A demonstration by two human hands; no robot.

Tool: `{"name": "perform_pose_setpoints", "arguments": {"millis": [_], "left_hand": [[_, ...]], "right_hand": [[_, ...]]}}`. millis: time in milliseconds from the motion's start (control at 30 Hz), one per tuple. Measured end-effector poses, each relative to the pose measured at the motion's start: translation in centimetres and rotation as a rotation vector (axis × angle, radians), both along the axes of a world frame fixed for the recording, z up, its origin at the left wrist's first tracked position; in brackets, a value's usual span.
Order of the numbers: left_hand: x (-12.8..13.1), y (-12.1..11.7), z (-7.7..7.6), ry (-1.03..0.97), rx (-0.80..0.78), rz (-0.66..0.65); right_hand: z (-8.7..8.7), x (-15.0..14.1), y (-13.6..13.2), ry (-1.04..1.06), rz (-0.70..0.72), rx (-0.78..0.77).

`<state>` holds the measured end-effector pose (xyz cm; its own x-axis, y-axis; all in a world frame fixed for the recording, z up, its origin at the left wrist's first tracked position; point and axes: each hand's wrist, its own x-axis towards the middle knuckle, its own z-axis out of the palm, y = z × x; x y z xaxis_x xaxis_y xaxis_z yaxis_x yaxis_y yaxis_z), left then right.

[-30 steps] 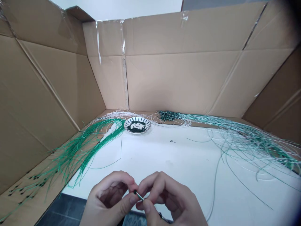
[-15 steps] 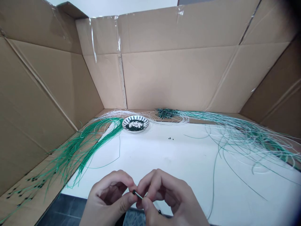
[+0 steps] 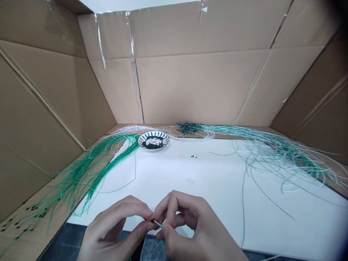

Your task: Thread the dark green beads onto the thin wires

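Head view: thumb and forefinger of the left hand (image 3: 114,228) and of the right hand (image 3: 195,228) are pressed together, tip facing tip, pinching a short white strand (image 3: 158,224) between them, while the other fingers curl loosely. The strand's long axis runs almost level, dipping slightly toward the right hand. A dark bead (image 3: 152,220) sits at its left end, right against the left fingertips, so the left hand is nearer the bead. The strand's other end disappears into the right fingers, so how far it runs there cannot be told.

Beyond the hands, a white surface (image 3: 190,185) carries a few loose dark beads (image 3: 193,156). Farther back, a small striped plate (image 3: 153,134) holds a shallow scatter of dark beads (image 3: 153,143). Green strands (image 3: 78,177) fan out to the left, with bead-tipped ends (image 3: 32,214) lying on cardboard. A mixed sweep of green and white strands (image 3: 282,156) spreads to the right. Cardboard walls (image 3: 201,83) rise behind everything.
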<state>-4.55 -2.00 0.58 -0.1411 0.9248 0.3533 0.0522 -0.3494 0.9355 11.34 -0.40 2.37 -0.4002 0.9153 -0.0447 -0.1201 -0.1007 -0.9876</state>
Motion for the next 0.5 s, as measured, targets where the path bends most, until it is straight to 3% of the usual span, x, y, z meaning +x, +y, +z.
{"name": "perform_pose_setpoints", "arguments": {"millis": [300,500], "left_hand": [[-0.34,0.18,-0.38,0.206,0.154,-0.003],[-0.19,0.14,-0.51,0.193,0.169,0.011]], "right_hand": [[-0.62,0.25,0.33,0.032,0.022,-0.027],[-1.0,0.15,0.4,0.039,-0.007,-0.027]]}}
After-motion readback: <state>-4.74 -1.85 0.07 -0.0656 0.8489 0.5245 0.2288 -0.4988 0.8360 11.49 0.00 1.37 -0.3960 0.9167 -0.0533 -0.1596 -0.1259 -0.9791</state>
